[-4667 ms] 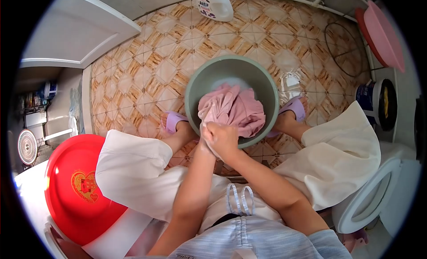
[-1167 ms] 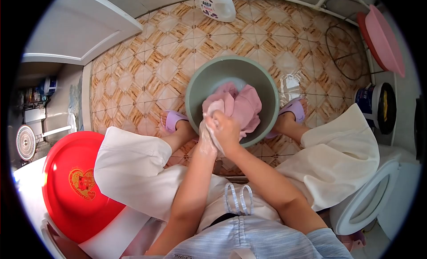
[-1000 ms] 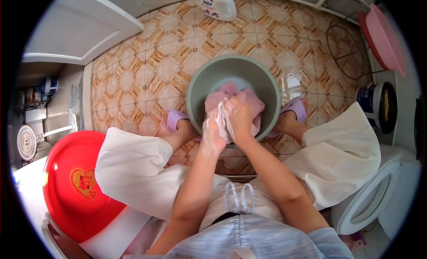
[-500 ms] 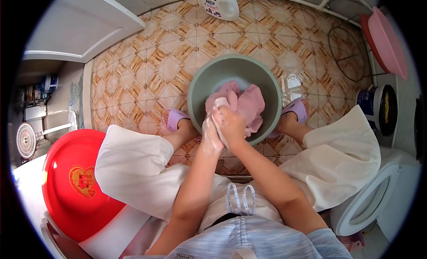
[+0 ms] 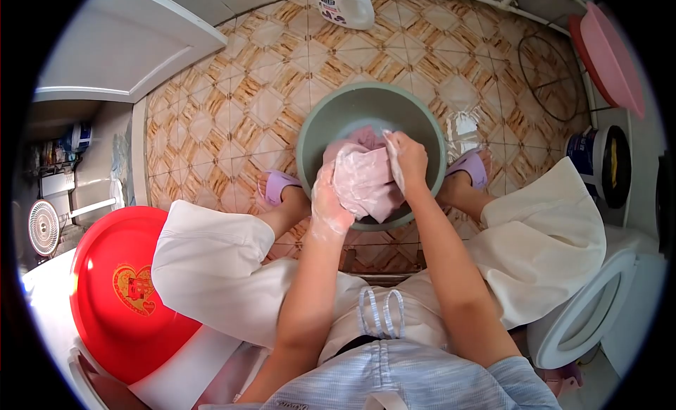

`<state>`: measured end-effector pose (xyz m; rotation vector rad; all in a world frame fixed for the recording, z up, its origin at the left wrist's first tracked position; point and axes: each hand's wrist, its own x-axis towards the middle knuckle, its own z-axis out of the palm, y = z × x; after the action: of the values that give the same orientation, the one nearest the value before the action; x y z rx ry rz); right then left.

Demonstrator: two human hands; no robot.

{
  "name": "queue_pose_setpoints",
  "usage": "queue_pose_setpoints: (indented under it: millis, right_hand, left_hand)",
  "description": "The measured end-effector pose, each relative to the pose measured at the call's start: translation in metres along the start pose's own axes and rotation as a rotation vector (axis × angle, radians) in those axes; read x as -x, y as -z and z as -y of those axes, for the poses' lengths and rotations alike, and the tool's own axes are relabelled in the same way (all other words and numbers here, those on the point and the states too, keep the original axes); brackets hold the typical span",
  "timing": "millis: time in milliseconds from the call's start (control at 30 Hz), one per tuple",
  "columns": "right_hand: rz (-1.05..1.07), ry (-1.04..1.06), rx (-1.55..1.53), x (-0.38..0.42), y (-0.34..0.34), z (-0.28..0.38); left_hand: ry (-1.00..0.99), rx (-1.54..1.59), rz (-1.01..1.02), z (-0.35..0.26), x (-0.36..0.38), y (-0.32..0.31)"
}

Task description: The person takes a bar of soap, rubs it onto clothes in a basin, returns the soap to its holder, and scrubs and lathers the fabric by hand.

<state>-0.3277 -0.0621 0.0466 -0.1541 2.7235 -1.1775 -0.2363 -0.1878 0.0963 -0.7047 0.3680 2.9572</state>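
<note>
A pink cloth [image 5: 365, 179], streaked with white suds, is stretched between my hands over a grey-green basin [image 5: 317, 114]. My left hand [image 5: 328, 203], foamy from palm to wrist, grips the cloth's left side near the basin's front rim. On the right, my right hand [image 5: 411, 158] is closed round another part of the cloth, its knuckles facing up. More of the pink fabric lies bunched in the basin beneath and behind the raised part. The fingers of my left hand are partly covered by the cloth.
Tiled floor [image 5: 232, 128] surrounds the basin, with a wet patch at right. A white bottle [image 5: 345, 7] stands at the back. A red basin [image 5: 105, 297] is at left, a white toilet seat [image 5: 584, 311] at right. Pink basin [image 5: 615, 61] and dark bucket [image 5: 598, 167] line the right wall.
My hands, pressed together over the basin before, have moved apart. The cloth is now lifted and spread between them, with the right hand farther right and the left slightly lower.
</note>
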Motion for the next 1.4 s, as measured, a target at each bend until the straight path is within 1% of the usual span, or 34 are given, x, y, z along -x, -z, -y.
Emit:
queue_pose_setpoints:
  millis: [33, 67, 100, 133, 167, 200, 233, 267, 333, 367, 433, 467, 533, 567, 600, 633, 667, 700, 733, 767, 800, 867, 900, 933, 967, 1000, 1033, 1133, 1167, 1267, 1300, 1333, 1400]
  right_hand:
    - [-0.07, -0.083, -0.2, 0.0, 0.008, 0.0]
    - [-0.14, -0.165, -0.4, -0.001, 0.014, -0.001]
    - [-0.166, -0.133, -0.735, -0.001, 0.009, -0.017]
    - [-0.162, -0.13, -0.738, 0.0, 0.012, -0.023]
    - [0.192, -0.086, -0.789, 0.005, 0.016, -0.023]
    - [0.548, -0.04, -0.823, 0.011, 0.019, -0.021]
    - [0.743, 0.117, -0.543, 0.019, 0.016, -0.015]
    - [0.616, 0.287, -0.285, 0.029, 0.009, -0.007]
    - [0.537, 0.155, 0.079, 0.032, 0.011, 0.004]
    - [0.538, 0.156, 0.079, 0.03, 0.01, -0.001]
    - [0.489, 0.044, -0.226, 0.024, 0.007, -0.013]
    - [0.488, 0.05, -0.22, 0.024, 0.007, -0.005]
    - [0.262, -0.047, -0.73, 0.034, 0.009, 0.028]
    - [0.313, -0.129, -0.844, 0.045, 0.008, 0.05]
    - [0.245, 0.085, -0.603, 0.056, -0.017, 0.046]
    - [0.157, 0.294, -0.453, 0.063, -0.022, 0.055]
    - [0.066, 0.498, -0.297, 0.066, -0.024, 0.06]
    - [0.064, 0.496, -0.292, 0.063, -0.025, 0.055]
    - [0.059, 0.356, -0.281, 0.057, -0.028, 0.045]
    - [0.055, 0.216, -0.27, 0.05, -0.03, 0.038]
    - [0.054, 0.212, -0.267, 0.043, -0.031, 0.032]
    - [-0.086, 0.067, -0.297, 0.031, -0.031, 0.025]
    - [-0.101, 0.04, -0.352, 0.038, -0.027, 0.033]
    - [-0.104, 0.034, -0.35, 0.041, -0.027, 0.034]
    - [-0.1, 0.06, -0.329, 0.043, -0.027, 0.034]
    - [-0.096, 0.088, -0.312, 0.044, -0.028, 0.036]
    - [-0.093, 0.119, -0.296, 0.044, -0.029, 0.038]
    - [-0.08, 0.204, -0.252, 0.048, -0.033, 0.042]
    - [-0.088, 0.197, -0.253, 0.049, -0.031, 0.042]
    - [-0.088, 0.057, -0.306, 0.055, -0.019, 0.045]
    - [-0.123, 0.144, -0.277, 0.068, -0.021, 0.054]
    - [-0.119, 0.144, -0.274, 0.08, -0.023, 0.059]
    - [0.019, 0.376, -0.27, 0.092, -0.025, 0.065]
  left_hand:
    - [-0.041, -0.007, -0.019, -0.007, -0.001, 0.0]
    - [-0.018, 0.075, 0.075, -0.017, 0.001, -0.004]
    - [-0.08, 0.053, 0.013, -0.021, 0.002, -0.005]
    - [-0.145, 0.028, -0.048, -0.025, 0.003, -0.006]
    - [-0.152, 0.025, -0.046, -0.028, 0.0, 0.001]
    - [-0.234, 0.021, -0.099, -0.03, -0.004, 0.012]
    - [-0.315, 0.018, -0.151, -0.031, -0.007, 0.022]
    - [-0.315, 0.015, -0.15, -0.032, -0.007, 0.017]
    - [-0.393, 0.065, -0.322, -0.033, -0.006, 0.006]
    - [-0.395, 0.066, -0.322, -0.034, -0.005, 0.007]
    - [-0.41, 0.087, -0.329, -0.039, -0.004, 0.008]
    - [-0.413, 0.092, -0.323, -0.039, -0.006, 0.011]
    - [-0.536, -0.054, -0.274, -0.029, -0.013, 0.021]
    - [-0.606, -0.177, -0.375, -0.016, -0.017, 0.02]
    - [-0.621, -0.376, -0.465, -0.003, -0.018, 0.013]
    - [-0.744, -0.88, -0.344, 0.006, -0.028, 0.067]
    - [-0.841, -1.385, -0.196, 0.007, -0.027, 0.064]
    - [-0.839, -1.382, -0.192, 0.014, -0.022, 0.061]
    - [-0.544, -0.736, -0.173, 0.024, -0.015, 0.058]
    - [-0.235, -0.1, -0.142, 0.027, -0.009, 0.033]
    - [-0.231, -0.098, -0.143, 0.03, -0.011, 0.03]
    - [-0.12, 0.052, -0.134, 0.032, -0.016, 0.027]
    - [-0.14, -0.01, -0.097, 0.031, -0.016, 0.028]
    - [-0.133, -0.01, -0.098, 0.026, -0.019, 0.05]
    - [-0.083, 0.071, 0.263, 0.019, -0.027, 0.087]
    - [-0.03, 0.149, 0.624, 0.016, -0.032, 0.106]
    - [-0.027, 0.146, 0.625, 0.016, -0.031, 0.099]
    - [-0.159, 0.0, -0.134, 0.02, -0.007, 0.03]
    - [-0.187, -0.013, -0.218, 0.027, 0.0, -0.005]
    - [-0.156, -0.09, -0.214, 0.024, -0.008, 0.021]
    - [-0.117, -0.057, -0.177, 0.018, -0.008, 0.029]
    - [-0.117, -0.053, -0.179, 0.02, -0.007, 0.035]
    - [-0.131, -0.081, -0.199, 0.021, -0.005, 0.032]
